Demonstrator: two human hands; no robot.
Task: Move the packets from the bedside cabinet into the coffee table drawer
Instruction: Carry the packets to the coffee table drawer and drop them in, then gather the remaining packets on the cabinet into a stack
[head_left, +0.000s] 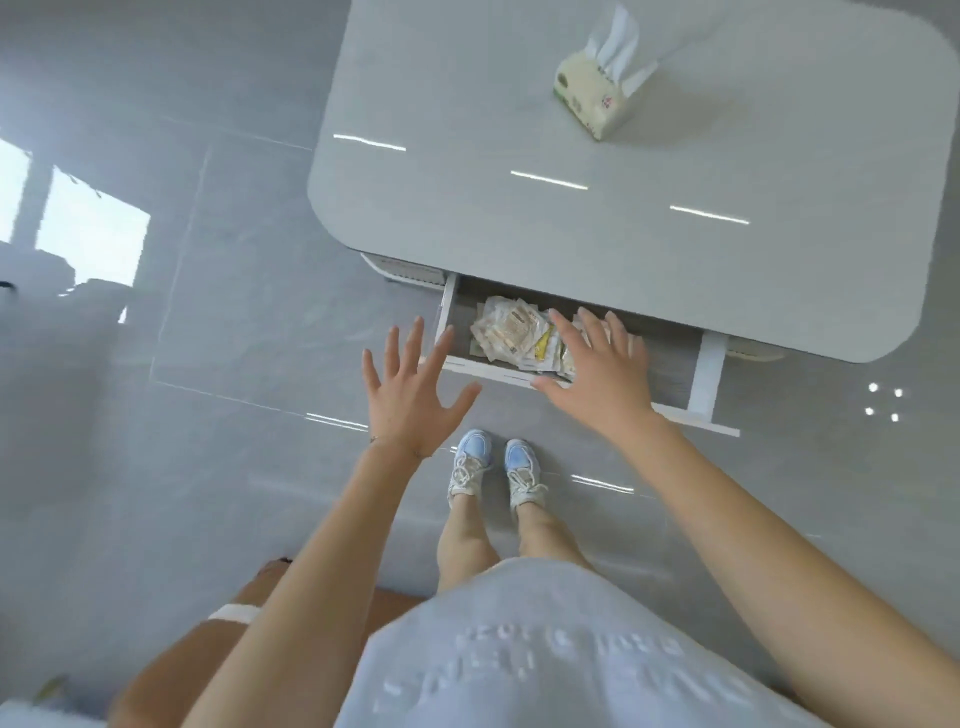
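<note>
The coffee table drawer (702, 364) stands pulled out below the table's near edge. A pile of pale packets (511, 332) with tan and yellow print lies in its left half. My right hand (597, 371) hovers over the right part of the pile with fingers spread and straight, holding nothing. My left hand (410, 395) is spread wide just left of the drawer's left corner, above the floor, also holding nothing. The bedside cabinet is out of view.
The glossy grey coffee table (519, 156) fills the upper right, with a soft tissue pack (592, 96) on its far side. My feet in pale sneakers (496, 465) stand on the shiny tiled floor in front of the drawer. A brown seat edge (171, 675) lies at lower left.
</note>
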